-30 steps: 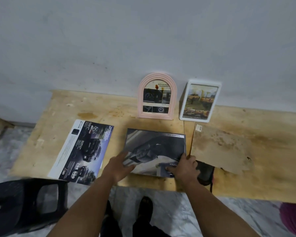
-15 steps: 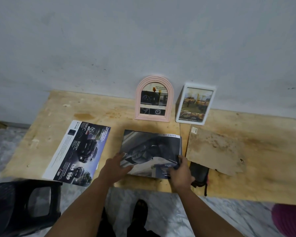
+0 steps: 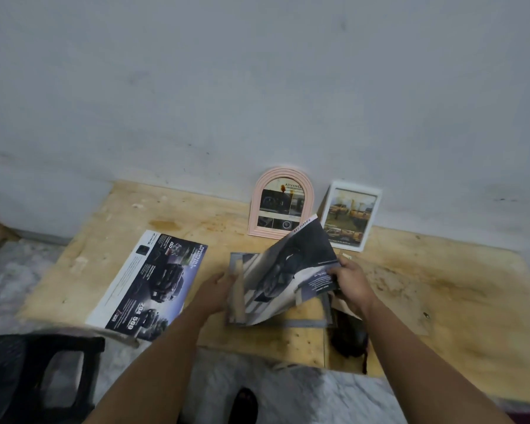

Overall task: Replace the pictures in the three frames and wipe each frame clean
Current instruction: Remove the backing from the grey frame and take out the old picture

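Observation:
A pink arched frame [image 3: 280,171] and a white rectangular frame [image 3: 377,209] stand against the wall, each with a car picture inside. A grey flat frame [image 3: 306,323] lies on the wooden table [image 3: 471,301] in front of me. My right hand [image 3: 351,284] grips the right edge of a dark car picture [image 3: 288,270] and holds it tilted up off the grey frame. My left hand [image 3: 216,290] touches the picture's left edge at the frame's left side. A second car brochure [image 3: 153,283] lies flat to the left.
A brown backing board [image 3: 392,289] lies right of the grey frame, partly under my right arm. A black object [image 3: 348,338] sits at the table's front edge. A black plastic chair [image 3: 37,371] stands at lower left. The wall rises directly behind the table.
The dark car picture lay flat on the grey frame; my right hand has lifted its right side so it tilts up. The grey frame's border now shows beneath.

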Demonstrator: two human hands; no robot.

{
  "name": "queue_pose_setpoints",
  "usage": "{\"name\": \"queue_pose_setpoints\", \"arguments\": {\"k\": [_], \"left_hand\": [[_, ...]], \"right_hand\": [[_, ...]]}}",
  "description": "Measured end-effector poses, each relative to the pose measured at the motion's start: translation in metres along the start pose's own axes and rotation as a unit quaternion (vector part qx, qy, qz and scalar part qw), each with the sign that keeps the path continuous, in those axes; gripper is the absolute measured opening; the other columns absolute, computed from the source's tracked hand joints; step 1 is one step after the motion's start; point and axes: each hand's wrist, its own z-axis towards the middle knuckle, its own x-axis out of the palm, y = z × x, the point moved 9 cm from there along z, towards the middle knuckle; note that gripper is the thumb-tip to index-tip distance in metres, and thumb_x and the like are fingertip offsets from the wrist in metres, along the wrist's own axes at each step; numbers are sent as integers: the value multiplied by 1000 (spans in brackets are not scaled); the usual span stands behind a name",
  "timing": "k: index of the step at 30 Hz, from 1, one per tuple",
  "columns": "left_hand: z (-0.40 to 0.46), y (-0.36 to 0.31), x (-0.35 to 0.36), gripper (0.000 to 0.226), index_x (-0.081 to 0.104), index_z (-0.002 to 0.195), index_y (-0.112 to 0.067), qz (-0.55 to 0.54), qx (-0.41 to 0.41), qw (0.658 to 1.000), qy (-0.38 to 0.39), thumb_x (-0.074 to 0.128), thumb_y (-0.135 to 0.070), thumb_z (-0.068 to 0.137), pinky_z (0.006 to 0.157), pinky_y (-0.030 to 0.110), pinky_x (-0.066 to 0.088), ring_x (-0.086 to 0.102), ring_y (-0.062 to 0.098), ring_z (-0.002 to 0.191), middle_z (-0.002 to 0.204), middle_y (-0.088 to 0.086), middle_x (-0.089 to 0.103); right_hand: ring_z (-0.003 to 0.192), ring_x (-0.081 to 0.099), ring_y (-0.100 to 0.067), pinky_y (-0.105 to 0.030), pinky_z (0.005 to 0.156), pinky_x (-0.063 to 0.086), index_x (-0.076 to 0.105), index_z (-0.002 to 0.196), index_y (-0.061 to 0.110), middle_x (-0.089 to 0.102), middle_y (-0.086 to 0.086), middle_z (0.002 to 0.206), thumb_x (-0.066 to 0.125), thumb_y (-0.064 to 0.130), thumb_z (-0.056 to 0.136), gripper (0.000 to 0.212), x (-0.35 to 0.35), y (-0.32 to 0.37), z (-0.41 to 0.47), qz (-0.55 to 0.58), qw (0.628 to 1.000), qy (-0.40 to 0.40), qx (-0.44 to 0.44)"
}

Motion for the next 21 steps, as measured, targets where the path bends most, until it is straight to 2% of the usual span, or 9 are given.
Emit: {"name": "queue_pose_setpoints", "arguments": {"k": [2, 5, 8, 10, 13, 16, 19, 21], "left_hand": [[-4, 0, -3, 72, 36, 159, -17, -53, -31, 998, 9, 66, -43, 100, 94, 42, 53, 51, 34, 134, 156, 9, 44], [-6, 3, -4, 70, 38, 158, -16, -73, -49, 996, 29, 66, -43, 100, 96, 45, 53, 56, 31, 122, 144, 11, 51], [-1, 10, -11, 65, 41, 156, -15, -67, -55, 995, 41, 65, -42, 101, 93, 43, 52, 59, 27, 108, 126, 10, 56], [2, 15, -17, 60, 46, 152, -17, -63, -65, 995, 50, 62, -43, 102, 94, 43, 53, 62, 25, 110, 127, 8, 58], [-2, 13, -29, 47, 56, 137, -17, -99, -78, 990, 56, 60, -49, 102, 91, 43, 56, 64, 27, 112, 128, 8, 60], [-5, 3, -50, 39, 65, 114, -19, -184, -72, 979, 59, 62, -55, 100, 81, 42, 61, 70, 30, 105, 113, 8, 66], [4, -2, -97, 24, 67, 109, -8, -259, -21, 966, 0, 67, -30, 100, 82, 44, 59, 69, 32, 93, 107, 16, 70], [6, 0, -140, 5, 67, 99, -11, -285, 13, 956, -64, 66, -17, 99, 90, 50, 57, 68, 32, 91, 106, 18, 71]], "right_hand": [[55, 59, -18, -24, 50, 41, 67, 83, 15, 67, -5, 68, 48, -3, 90, 27, 3, 17, 4, -57, 998, -24, -8], [63, 59, -22, -31, 57, 41, 69, 91, 15, 67, -6, 71, 49, 6, 91, 21, 13, 31, 4, -96, 995, -30, -1], [61, 57, -23, -30, 54, 39, 65, 85, 13, 63, -9, 69, 52, 9, 89, 14, 25, 46, 1, -99, 995, -30, 7], [56, 51, -22, -27, 51, 35, 60, 81, 12, 57, -11, 69, 53, 8, 88, 10, 33, 65, -1, -101, 994, -33, 0], [55, 45, -21, -26, 49, 33, 55, 84, 11, 51, -14, 73, 53, 5, 84, 7, 51, 94, -7, -78, 997, -22, -12], [53, 40, -20, -26, 45, 30, 50, 88, 11, 45, -15, 77, 51, 0, 77, 15, 79, 117, -14, -32, 999, 12, -17], [53, 47, -18, -24, 47, 32, 53, 90, 14, 50, -9, 68, 52, 0, 79, 17, 118, 131, -15, -24, 999, 45, -16], [60, 55, -18, -26, 50, 40, 62, 94, 15, 61, -4, 67, 57, 3, 82, 17, 150, 137, -12, -44, 996, 64, -32]]}}
